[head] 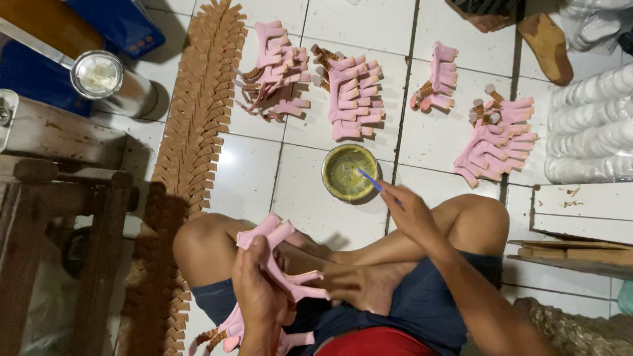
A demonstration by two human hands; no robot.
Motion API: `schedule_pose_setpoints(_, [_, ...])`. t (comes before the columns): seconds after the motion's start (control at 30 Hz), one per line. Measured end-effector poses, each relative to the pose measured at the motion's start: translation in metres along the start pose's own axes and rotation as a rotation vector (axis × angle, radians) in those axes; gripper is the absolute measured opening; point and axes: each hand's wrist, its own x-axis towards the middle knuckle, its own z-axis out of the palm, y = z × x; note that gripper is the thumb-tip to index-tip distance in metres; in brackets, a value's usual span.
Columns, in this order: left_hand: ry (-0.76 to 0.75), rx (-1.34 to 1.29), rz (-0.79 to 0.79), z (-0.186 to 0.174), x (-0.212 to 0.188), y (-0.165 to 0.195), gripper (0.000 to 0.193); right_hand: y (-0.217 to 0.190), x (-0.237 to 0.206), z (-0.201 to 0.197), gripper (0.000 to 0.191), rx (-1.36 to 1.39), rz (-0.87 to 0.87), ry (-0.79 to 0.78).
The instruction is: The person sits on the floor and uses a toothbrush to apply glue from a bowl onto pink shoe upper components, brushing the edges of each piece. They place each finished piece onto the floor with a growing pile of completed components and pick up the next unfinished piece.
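On the tiled floor (250,184), the seated person's left hand (260,293) grips a fanned bundle of pink strap pieces (280,254) above the left knee. The right hand (412,211) pinches a blue brush (370,179), tip inside the round glue tin (349,173). Far behind lie four pink piles (353,95) and, left, a brown strip row (198,112).

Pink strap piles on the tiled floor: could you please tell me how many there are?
4, in a row beyond the glue bowl: far left, left of centre, a small one right of centre, and far right. None seems hidden.
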Motion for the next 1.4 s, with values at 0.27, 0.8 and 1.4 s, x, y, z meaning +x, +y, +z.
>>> schedule_pose_setpoints(0.27, [-0.014,-0.028,-0.018,-0.007,0.004,-0.013,0.05,-0.015,0.048,0.019,0.029,-0.599,-0.254,-0.084])
schedule_pose_setpoints(0.8, [-0.203,0.054,-0.03,0.0,0.003,0.02,0.054,0.002,0.001,-0.118,0.024,-0.963,0.063,0.061])
schedule_pose_setpoints(1.4, [-0.565,0.079,-0.074,0.069,-0.042,0.013,0.048,-0.135,-0.096,-0.075,0.028,0.221,-0.341,0.233])
